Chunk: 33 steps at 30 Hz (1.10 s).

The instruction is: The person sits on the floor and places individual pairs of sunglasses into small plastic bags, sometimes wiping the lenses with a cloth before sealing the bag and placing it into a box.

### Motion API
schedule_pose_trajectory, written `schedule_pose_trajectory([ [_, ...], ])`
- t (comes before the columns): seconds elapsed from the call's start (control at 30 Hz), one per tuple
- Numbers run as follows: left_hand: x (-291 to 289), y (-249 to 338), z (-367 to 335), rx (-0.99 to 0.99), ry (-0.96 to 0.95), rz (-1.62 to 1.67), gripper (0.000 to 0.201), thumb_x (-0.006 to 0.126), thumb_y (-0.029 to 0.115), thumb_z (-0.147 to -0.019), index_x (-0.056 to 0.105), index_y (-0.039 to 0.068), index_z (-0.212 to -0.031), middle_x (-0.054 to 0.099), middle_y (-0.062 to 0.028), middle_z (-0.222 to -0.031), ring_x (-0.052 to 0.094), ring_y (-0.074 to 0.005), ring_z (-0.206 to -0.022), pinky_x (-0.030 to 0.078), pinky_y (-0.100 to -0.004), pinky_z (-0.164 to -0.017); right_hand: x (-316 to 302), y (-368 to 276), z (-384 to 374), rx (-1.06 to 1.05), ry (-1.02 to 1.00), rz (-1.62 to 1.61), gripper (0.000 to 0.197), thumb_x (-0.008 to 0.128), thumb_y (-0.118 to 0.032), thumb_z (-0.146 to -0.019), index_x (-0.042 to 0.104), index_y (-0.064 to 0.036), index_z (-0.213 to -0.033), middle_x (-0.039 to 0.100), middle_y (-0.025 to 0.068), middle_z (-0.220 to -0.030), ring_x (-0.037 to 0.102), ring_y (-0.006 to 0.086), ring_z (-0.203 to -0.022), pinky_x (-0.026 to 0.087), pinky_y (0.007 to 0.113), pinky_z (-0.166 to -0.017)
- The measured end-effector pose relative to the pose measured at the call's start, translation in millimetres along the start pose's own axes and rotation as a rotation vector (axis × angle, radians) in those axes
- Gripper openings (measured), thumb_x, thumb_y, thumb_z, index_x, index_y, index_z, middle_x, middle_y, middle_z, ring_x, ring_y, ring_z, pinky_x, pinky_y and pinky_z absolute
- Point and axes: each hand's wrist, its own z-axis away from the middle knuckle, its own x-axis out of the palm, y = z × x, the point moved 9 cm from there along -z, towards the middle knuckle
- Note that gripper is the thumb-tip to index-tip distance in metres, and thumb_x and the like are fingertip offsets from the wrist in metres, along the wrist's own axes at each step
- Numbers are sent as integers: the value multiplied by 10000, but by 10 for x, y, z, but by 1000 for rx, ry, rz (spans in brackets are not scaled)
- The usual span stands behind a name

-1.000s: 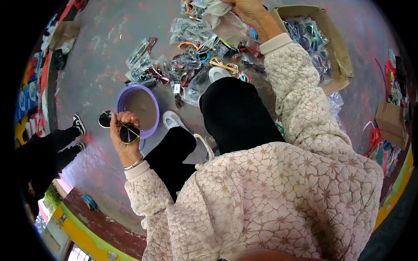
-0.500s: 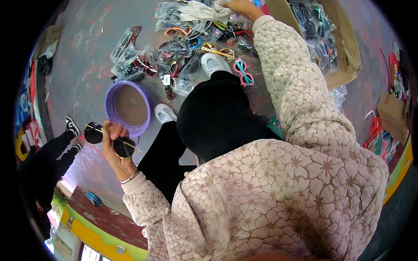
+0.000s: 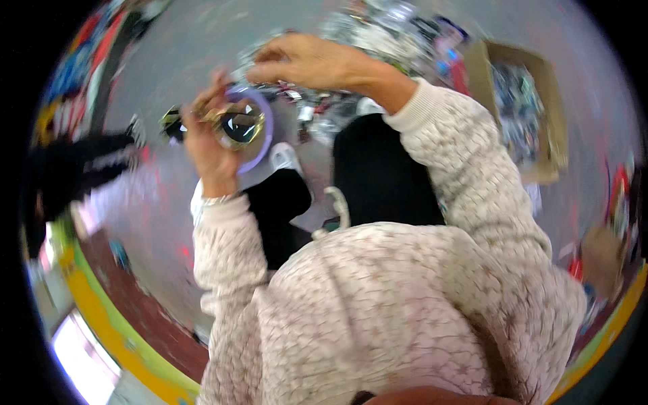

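Note:
My left hand (image 3: 212,152) is closed on a pair of sunglasses (image 3: 241,127) with dark round lenses and thin gold-coloured frames. It holds them up over a purple basin (image 3: 264,138), whose rim shows behind the lenses. Just right of it, my right hand (image 3: 300,62) is raised with the fingers pointing left. Motion smears those fingers, and whether anything is between them cannot be made out. Beyond my hands lies a heap of bagged glasses (image 3: 331,111), blurred, with a white cloth (image 3: 378,42) on it.
An open cardboard box (image 3: 555,145) of bagged glasses stands at the right. My shoe (image 3: 286,158) rests on the floor by the basin. Another person in dark clothes (image 3: 81,165) is at the far left. More goods (image 3: 617,196) lie at the right edge.
My right hand has left the white cloth on the heap and come left, close to my left hand. My left hand has risen with the sunglasses. The whole view has shifted.

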Motion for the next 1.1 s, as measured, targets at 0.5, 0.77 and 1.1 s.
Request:
schedule_pose_trajectory([
  [0.5, -1291, 1256, 2294, 213, 368, -374, 521, 554, 314, -836, 409, 32, -1250, 437, -155, -1267, 435, -223, -1162, 357, -342, -951, 1744, -1021, 185, 342, -507, -873, 205, 612, -133, -768, 584, 6, -916, 611, 125, -793, 612, 186, -721, 506, 254, -689],
  [0.77, -3943, -342, 4992, -83, 1415, -288, 190, 624, 144, -736, 646, 35, -889, 512, 19, -626, 446, -83, -522, 363, -221, -497, 1526, -173, 74, 500, -428, -791, 272, 566, -158, -818, 527, 25, -1015, 614, 102, -814, 611, 158, -721, 499, 231, -659],
  [1.1, -4719, -1593, 3761, -453, 1051, -1613, 766, 672, 18, -632, 354, 191, -1307, 414, -267, -1200, 518, -388, -985, 465, -391, -772, 1562, 361, 118, 620, -328, -589, 201, 583, -151, -819, 550, 3, -943, 610, 94, -805, 603, 157, -732, 484, 223, -703],
])
